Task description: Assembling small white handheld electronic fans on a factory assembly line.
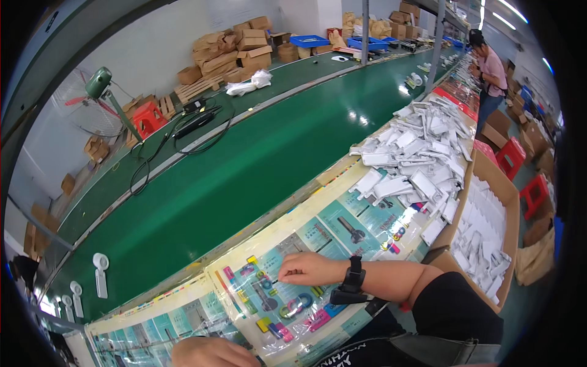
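Note:
My right hand (310,268) hovers low over, or rests on, a plastic-covered printed sheet (361,214) with colourful pictures on the bench. Its fingers are curled in, and whatever they may hold is hidden. A dark strap with a watch-like device (353,278) is around that wrist. My left hand (214,353) is at the lower edge, over the sheet's near left part; its fingers are cut off from view. Beyond my right hand lies a heap of white plastic pieces (422,147), long and shallow like casing halves.
A cardboard box (510,183) of white pieces stands at my right. The green conveyor belt (263,159) runs ahead, carrying a white round-headed part (101,275) at left. Metal posts (438,43) rise beside it. Farther along, a person (491,70) works at the bench.

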`<move>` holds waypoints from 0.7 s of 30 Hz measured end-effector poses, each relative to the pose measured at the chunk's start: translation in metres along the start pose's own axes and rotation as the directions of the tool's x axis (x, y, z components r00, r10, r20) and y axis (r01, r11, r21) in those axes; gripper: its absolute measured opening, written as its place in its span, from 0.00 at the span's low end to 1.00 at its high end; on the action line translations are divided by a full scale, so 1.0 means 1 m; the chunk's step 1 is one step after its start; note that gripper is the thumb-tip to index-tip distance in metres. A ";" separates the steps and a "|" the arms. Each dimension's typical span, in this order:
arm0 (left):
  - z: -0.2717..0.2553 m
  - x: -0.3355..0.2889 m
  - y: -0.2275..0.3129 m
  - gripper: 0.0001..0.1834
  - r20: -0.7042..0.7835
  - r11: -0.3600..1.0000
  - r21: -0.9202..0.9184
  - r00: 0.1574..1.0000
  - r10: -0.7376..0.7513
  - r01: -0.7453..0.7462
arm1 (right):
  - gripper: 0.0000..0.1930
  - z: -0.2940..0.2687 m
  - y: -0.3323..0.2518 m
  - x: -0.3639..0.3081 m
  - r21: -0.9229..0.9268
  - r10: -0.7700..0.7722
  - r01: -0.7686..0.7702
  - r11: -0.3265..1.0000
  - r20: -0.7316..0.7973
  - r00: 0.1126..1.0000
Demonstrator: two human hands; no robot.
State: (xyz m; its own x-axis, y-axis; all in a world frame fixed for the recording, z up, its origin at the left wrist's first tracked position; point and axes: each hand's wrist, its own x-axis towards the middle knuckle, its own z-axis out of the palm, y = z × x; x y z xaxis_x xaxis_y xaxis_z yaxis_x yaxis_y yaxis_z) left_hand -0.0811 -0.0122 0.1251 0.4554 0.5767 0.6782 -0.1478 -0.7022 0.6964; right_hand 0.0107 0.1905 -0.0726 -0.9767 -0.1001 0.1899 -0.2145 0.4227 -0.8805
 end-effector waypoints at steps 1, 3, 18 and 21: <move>0.000 0.000 0.000 0.09 0.007 1.000 0.007 1.000 0.007 -0.007 | 0.07 -0.001 -0.002 0.000 -0.007 0.016 -0.016 1.000 -0.004 1.000; 0.000 -0.001 0.002 0.10 0.000 1.000 0.026 1.000 0.009 -0.009 | 0.07 -0.002 -0.004 0.001 -0.010 0.025 -0.025 1.000 0.008 1.000; 0.036 -0.042 -0.010 0.14 -0.182 0.999 0.049 0.983 -0.014 0.023 | 0.04 0.000 -0.013 0.010 -0.155 0.057 -0.061 0.986 -0.028 0.998; 0.038 -0.035 0.001 0.10 -0.179 0.997 0.006 0.981 -0.070 0.073 | 0.03 0.003 -0.022 0.010 -0.130 0.087 -0.092 0.987 -0.047 0.995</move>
State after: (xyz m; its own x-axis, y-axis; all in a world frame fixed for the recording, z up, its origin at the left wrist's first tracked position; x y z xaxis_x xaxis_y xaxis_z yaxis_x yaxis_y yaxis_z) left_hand -0.0634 -0.0491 0.0936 0.3006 0.6900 0.6585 -0.1094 -0.6609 0.7425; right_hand 0.0054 0.1774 -0.0524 -0.9909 -0.0203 0.1330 -0.1226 0.5440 -0.8301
